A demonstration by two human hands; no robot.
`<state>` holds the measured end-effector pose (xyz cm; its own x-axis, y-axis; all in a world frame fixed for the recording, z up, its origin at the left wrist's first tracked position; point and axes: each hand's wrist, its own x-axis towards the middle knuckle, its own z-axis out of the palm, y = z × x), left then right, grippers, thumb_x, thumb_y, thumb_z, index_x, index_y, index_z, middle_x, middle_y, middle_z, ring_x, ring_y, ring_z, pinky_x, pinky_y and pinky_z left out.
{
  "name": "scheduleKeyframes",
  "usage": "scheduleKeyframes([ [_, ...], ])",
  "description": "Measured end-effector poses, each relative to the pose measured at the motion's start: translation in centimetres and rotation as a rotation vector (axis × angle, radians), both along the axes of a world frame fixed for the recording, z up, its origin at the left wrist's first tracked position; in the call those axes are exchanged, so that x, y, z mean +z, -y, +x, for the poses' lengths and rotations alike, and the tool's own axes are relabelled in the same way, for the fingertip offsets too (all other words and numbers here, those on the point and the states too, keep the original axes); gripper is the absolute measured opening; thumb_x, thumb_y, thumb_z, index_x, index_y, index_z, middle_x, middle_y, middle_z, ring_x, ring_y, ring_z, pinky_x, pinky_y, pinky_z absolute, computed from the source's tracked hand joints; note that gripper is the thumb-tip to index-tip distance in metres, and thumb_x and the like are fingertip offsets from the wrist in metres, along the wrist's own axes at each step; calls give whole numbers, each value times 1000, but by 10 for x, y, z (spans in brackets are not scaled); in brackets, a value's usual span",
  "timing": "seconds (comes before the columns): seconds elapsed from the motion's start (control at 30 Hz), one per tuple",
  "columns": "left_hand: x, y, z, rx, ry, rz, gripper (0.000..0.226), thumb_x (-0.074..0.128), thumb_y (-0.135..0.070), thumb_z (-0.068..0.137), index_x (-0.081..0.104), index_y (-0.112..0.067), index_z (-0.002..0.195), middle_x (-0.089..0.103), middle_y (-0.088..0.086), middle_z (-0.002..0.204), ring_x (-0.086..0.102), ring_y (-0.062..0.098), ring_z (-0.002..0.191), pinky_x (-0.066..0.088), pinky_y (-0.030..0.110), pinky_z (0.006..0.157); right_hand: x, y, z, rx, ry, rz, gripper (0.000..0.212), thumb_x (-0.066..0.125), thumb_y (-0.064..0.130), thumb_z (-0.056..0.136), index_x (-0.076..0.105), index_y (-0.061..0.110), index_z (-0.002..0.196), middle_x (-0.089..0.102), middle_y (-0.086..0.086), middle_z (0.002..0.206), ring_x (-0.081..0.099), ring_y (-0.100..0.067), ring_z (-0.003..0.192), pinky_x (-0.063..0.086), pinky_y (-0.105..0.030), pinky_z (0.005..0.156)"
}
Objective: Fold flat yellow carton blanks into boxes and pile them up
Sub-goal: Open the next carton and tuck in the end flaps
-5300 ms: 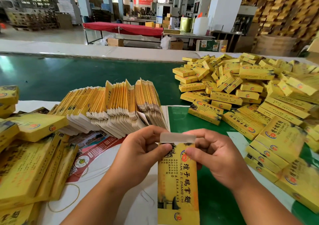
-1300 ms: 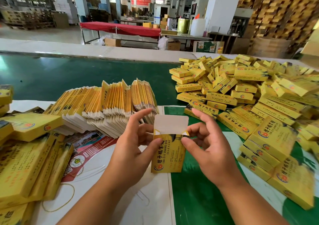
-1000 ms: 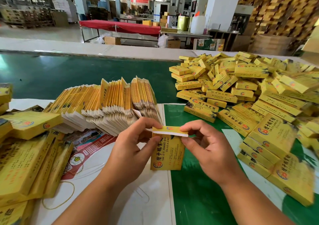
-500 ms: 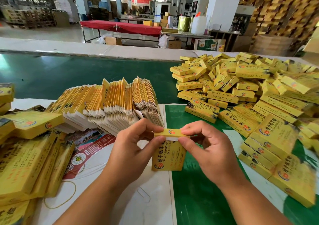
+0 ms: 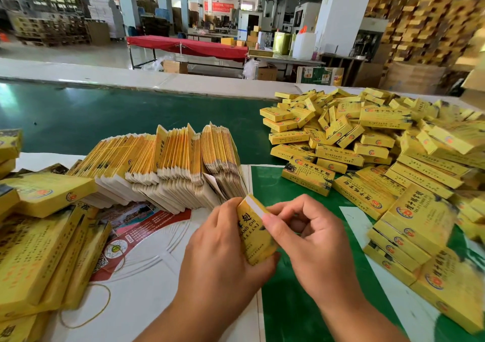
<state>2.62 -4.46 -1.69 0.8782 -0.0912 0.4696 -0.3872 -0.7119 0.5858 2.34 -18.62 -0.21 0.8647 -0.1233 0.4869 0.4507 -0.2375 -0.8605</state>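
The left hand (image 5: 220, 247) is hiding the carton's (image 5: 256, 234) left side. Boxes at the right edge (image 5: 451, 284) are blurring and getting cut off; those at left (image 5: 31, 257) too.

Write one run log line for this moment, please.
left hand: holds box | right hand: pinches its top end | blanks: stacked behind | pile: right

A green desk (image 5: 105, 121) extends to a pale far edge, its near part covered by a white printed sheet (image 5: 147, 268) with a red panel and a loose rubber band (image 5: 86, 315) lying on it. Beyond stand a table with a red cloth (image 5: 189, 46), a white pillar (image 5: 343, 13), a white jug (image 5: 304, 45) beside a green can (image 5: 282, 43), cardboard boxes (image 5: 175, 66) on the floor, and stacked wooden pallets (image 5: 425, 18) at right.
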Motion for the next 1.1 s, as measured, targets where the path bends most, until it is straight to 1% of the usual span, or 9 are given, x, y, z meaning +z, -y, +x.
scheduleKeyframes([
  [0.1, 3, 1, -2, -3, 26, 52, 71, 60, -63, 57, 38, -37, 120, 43, -24, 96, 47, 1, 83, 41, 17, 67, 3, 2, -1, 18, -19, 9, 6, 74, 31, 84, 74, 26, 88, 75, 7, 78, 71, -10, 71, 56, -19, 60],
  [0.27, 8, 2, -5, -12, 1, 114, 74, 59, -65, 54, 36, -37, 118, 40, -23, 91, 43, 0, 77, 30, 6, 61, 5, 7, -1, -26, -32, -2, 9, 68, 30, 85, 76, 31, 84, 75, 7, 73, 70, -9, 68, 56, -23, 60],
  [0.33, 8, 2, -6, -7, -16, 137, 75, 59, -65, 55, 37, -35, 120, 42, -22, 92, 45, 1, 76, 31, 7, 61, 5, 7, -2, -34, -45, -26, 9, 68, 31, 85, 77, 30, 83, 75, 7, 73, 70, -10, 68, 56, -24, 60],
  [0.4, 7, 2, -7, 2, -30, 152, 77, 57, -65, 57, 36, -33, 124, 45, -20, 96, 46, 2, 78, 33, 11, 61, 5, 7, -3, -47, -31, -64, 9, 71, 26, 86, 78, 28, 80, 74, 10, 72, 69, -8, 67, 54, -18, 58],
  [0.53, 4, 5, -7, 8, -59, 179, 90, 51, -69, 63, 23, -30, 139, 46, -17, 113, 44, 1, 90, 35, 16, 75, 6, 7, -4, -74, -24, -141, 16, 73, 14, 86, 78, 26, 77, 74, 13, 71, 70, -5, 67, 52, -12, 55],
  [0.73, 4, 8, -9, -31, -63, 189, 88, 53, -67, 64, 23, -32, 139, 42, -19, 109, 39, -2, 88, 33, 15, 74, 7, 11, -1, -128, -43, -169, 19, 74, 12, 83, 76, 23, 68, 72, 10, 65, 67, -9, 63, 53, -18, 54],
  [0.9, 5, 8, -9, -49, -27, 188, 82, 57, -63, 64, 30, -31, 135, 43, -17, 103, 46, 3, 83, 35, 16, 68, 6, 13, 0, -117, -64, -145, 20, 74, 11, 84, 76, 22, 67, 72, 8, 65, 66, -8, 61, 51, -17, 53],
  [1.0, 4, 7, -7, -44, 4, 175, 80, 59, -60, 65, 33, -28, 133, 43, -16, 102, 48, 4, 83, 36, 16, 69, 8, 12, -3, -95, 12, -203, 13, 74, 16, 86, 79, 23, 76, 74, 12, 71, 69, -4, 68, 53, -14, 57],
  [1.1, 2, 3, -6, -36, 40, 123, 75, 57, -58, 69, 33, -25, 132, 43, -16, 104, 48, 3, 88, 37, 17, 72, 14, 9, -8, -46, 146, -351, 17, 66, 25, 89, 80, 19, 98, 76, 15, 96, 69, 4, 92, 54, -11, 74],
])
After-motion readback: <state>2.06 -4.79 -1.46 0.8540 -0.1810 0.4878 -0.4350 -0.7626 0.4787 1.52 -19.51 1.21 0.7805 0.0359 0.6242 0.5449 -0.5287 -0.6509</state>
